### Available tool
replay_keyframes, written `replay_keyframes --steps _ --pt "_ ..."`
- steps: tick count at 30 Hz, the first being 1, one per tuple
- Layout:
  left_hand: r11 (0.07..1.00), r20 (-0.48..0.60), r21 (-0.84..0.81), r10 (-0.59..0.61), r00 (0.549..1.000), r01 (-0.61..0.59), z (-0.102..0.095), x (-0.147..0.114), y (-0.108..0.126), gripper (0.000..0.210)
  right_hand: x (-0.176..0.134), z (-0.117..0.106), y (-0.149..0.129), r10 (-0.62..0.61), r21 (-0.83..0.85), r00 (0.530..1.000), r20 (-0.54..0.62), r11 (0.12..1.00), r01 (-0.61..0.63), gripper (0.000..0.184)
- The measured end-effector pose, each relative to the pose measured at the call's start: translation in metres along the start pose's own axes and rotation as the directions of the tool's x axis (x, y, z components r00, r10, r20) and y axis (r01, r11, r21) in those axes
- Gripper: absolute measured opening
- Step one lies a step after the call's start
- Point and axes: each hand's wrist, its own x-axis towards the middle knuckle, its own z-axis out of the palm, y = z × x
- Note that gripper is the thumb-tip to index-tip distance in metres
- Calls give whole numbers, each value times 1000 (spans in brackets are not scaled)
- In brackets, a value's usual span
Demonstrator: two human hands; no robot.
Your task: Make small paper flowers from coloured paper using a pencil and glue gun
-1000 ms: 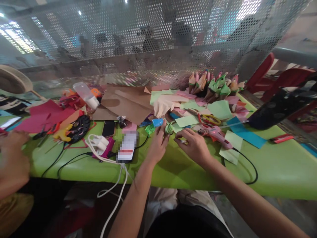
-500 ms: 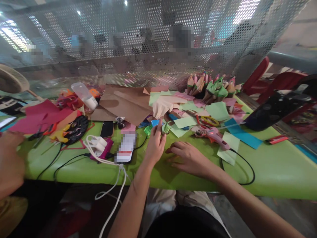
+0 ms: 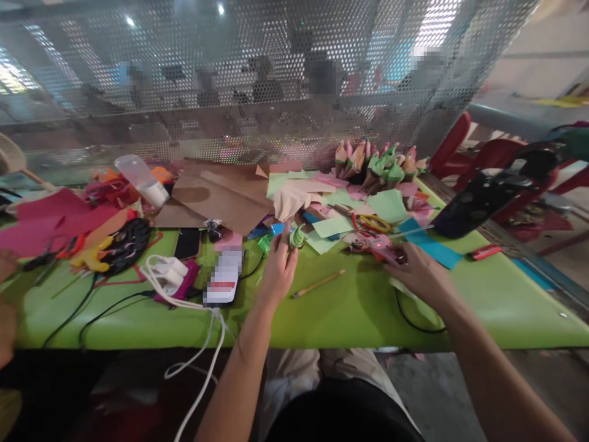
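Note:
Between the fingers of my left hand [image 3: 280, 264] is a small rolled piece of light-green paper [image 3: 297, 238], its coiled end facing away from my palm. My right hand [image 3: 421, 273] is closed round the handle of a pink glue gun [image 3: 378, 245], whose nozzle points left. The handle is mostly hidden under my fingers. On the green tabletop between my hands lies a thin wooden stick [image 3: 318, 284]. A green paper sheet [image 3: 416, 304] and the black cord are partly under my right hand.
Yellow-handled scissors [image 3: 373, 222] lie among loose papers. Paper-wrapped cones [image 3: 391, 162] cluster behind. A black bottle [image 3: 473, 205] leans at the right, near a red cutter [image 3: 484, 252]. Phone [image 3: 224, 279] and white cables are left. A co-worker's hand [image 3: 8, 267] shows far left.
My right hand has moved right, from the table's middle onto the glue gun. The wooden stick is now uncovered. My left hand still holds the green paper roll; the view has shifted slightly.

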Motion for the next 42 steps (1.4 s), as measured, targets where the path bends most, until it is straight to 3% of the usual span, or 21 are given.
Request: replay_keyframes --steps 6,10,12,16,19,22,28,34,38,42 --pt "1000 -8 -3 16 1000 -16 1 2 -7 61 16 1 -9 156 -7 987 30 988 -156 30" --pt "1000 16 -11 -11 1000 12 1 1 -8 61 21 -9 -13 236 255 971 27 938 -235 25" --pt "1000 18 -22 -17 1000 18 1 1 -7 62 20 -17 -19 245 468 969 34 853 -233 30" --pt "999 10 -42 -29 1000 30 3 1 -8 61 11 -33 -42 195 791 981 21 597 -135 40" --pt "998 0 -60 -28 1000 28 5 1 -9 60 5 -39 -60 159 872 973 165 437 -219 35" --pt "997 -9 -69 -22 1000 22 6 1 -10 60 3 -38 -71 81 892 962 262 361 -274 32" --pt "997 35 -61 -44 998 46 4 1 -8 62 7 -34 -85 -19 866 947 320 412 -284 37" --pt "999 46 -15 -44 998 45 3 1 -5 62 7 -35 -104 -88 720 942 324 669 -185 65" --pt "999 33 8 -32 999 32 6 1 -6 62 6 -35 -114 -130 599 962 241 800 -42 69" --pt "999 38 2 -46 998 46 6 1 -1 62 6 -36 -120 -173 495 969 177 867 64 65"
